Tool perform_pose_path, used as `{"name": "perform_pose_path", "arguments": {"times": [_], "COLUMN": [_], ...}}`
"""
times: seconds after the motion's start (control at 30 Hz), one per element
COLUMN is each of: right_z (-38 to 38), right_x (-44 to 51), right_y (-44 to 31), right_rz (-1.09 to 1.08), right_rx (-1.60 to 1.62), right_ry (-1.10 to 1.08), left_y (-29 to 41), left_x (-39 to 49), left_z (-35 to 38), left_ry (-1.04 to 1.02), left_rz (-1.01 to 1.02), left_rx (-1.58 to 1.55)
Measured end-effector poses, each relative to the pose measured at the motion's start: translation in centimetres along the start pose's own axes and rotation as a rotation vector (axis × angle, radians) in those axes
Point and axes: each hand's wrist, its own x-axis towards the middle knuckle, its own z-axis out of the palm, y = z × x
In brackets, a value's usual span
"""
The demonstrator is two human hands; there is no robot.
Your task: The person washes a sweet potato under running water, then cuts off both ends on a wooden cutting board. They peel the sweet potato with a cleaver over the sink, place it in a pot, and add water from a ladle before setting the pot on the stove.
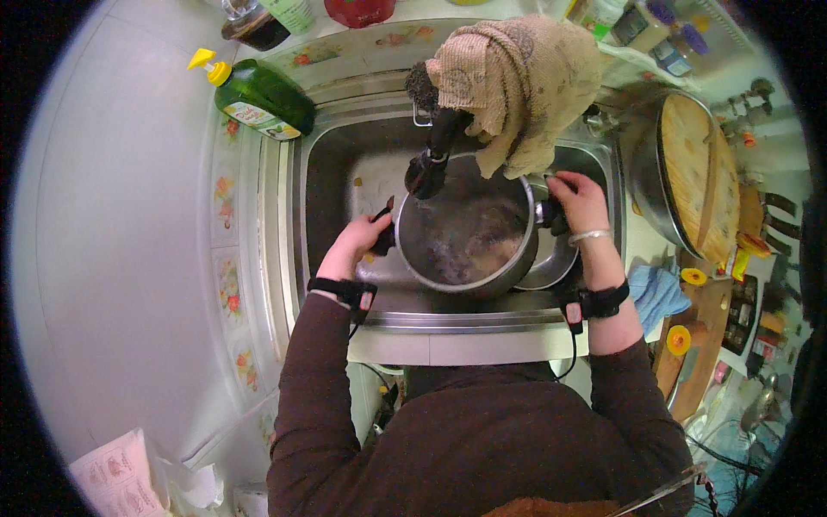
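Observation:
A large dark-lined pot (465, 226) with a pale metal rim is in the stainless steel sink (400, 300). My left hand (358, 242) grips its black left handle (384, 239). On the other side, my right hand (581, 203) is at the black right handle (548, 214), fingers curled around it; the fingertips are partly hidden. Murky patches show on the pot's inside; whether it holds water is hard to tell. The black faucet head (426, 178) hangs over the pot's upper left rim. Partly under the pot, at its right, sits a metal bowl (559, 262).
A beige towel (517, 90) drapes over the faucet beside a dark scrubber (423, 84). Green dish soap (265, 97) stands at the sink's upper left corner. On the right are a wooden-topped pot (698, 174), a blue cloth (656, 294) and a cutting board (701, 336) with a knife (681, 375).

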Motion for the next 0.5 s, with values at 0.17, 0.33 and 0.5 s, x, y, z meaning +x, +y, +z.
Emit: {"name": "perform_pose_path", "arguments": {"times": [0.17, 0.33, 0.5], "right_z": [2.2, 6.2, 2.6], "right_x": [2.5, -0.1, -0.6], "right_y": [0.3, 0.6, 1.5], "right_rz": [-0.097, -0.08, -0.049], "right_rx": [0.072, 0.227, 0.242], "right_ry": [0.092, -0.097, -0.025], "left_y": [1.9, -2.2, -2.3], "left_x": [2.0, -2.1, -1.3], "left_z": [-0.5, -1.9, 1.6], "left_ry": [0.222, 0.231, 0.178], "left_rz": [0.091, -0.071, 0.022], "left_rx": [-0.047, -0.02, 0.103]}}
